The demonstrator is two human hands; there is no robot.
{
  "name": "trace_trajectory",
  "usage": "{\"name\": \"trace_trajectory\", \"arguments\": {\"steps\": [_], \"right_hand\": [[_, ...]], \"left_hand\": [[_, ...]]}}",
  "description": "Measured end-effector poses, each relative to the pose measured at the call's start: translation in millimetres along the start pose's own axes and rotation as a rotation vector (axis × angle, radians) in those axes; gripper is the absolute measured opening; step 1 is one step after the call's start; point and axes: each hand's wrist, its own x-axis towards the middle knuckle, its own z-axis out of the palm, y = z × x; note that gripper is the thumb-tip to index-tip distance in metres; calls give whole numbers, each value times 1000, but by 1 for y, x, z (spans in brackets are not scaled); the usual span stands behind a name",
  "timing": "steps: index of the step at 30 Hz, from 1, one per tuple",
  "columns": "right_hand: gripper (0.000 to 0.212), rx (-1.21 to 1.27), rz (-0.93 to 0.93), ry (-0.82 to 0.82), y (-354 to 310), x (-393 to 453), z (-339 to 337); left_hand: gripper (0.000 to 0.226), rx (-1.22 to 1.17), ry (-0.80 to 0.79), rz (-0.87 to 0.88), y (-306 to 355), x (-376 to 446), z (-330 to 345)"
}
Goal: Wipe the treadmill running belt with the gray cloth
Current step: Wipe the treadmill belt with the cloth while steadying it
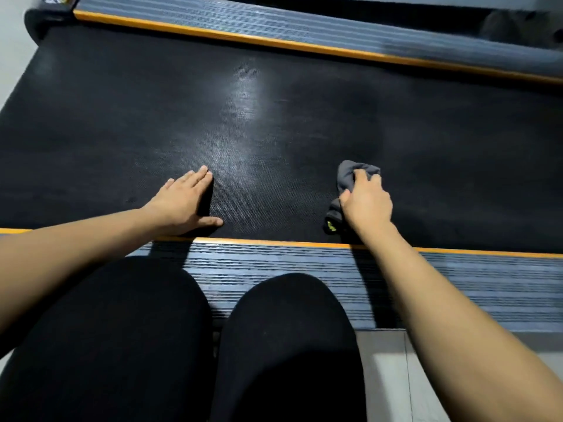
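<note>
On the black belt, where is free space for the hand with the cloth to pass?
The black textured running belt lies bare from both hands to the far orange-edged side rail, also between the flat left hand and the right hand gripping the crumpled gray cloth. Crowded only along the near rail.

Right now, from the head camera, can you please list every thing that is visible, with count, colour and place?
running belt: one, black, textured, across the middle of the view, with a pale glare near its centre
side rails: two, gray-blue, ribbed, each with an orange edge strip; one near the knees, one at the far side
gray cloth: one, dark gray, bunched, on the belt near the near rail; a small yellow-green mark at its lower end
floor: pale gray, lower right and upper left corner
knees: two, in black clothing, bottom of the view
left hand: flat on the belt, fingers straight
right hand: grips the cloth on the belt
</note>
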Motion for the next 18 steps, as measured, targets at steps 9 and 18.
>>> {"name": "trace_trajectory", "arguments": {"steps": [9, 18], "right_hand": [[55, 140, -597, -226, -156, -61, 17], [71, -70, -24, -71, 9, -24, -2]], "left_hand": [[117, 12, -5, -13, 4, 2, -1], [119, -36, 14, 6, -3, 2, 4]]}}
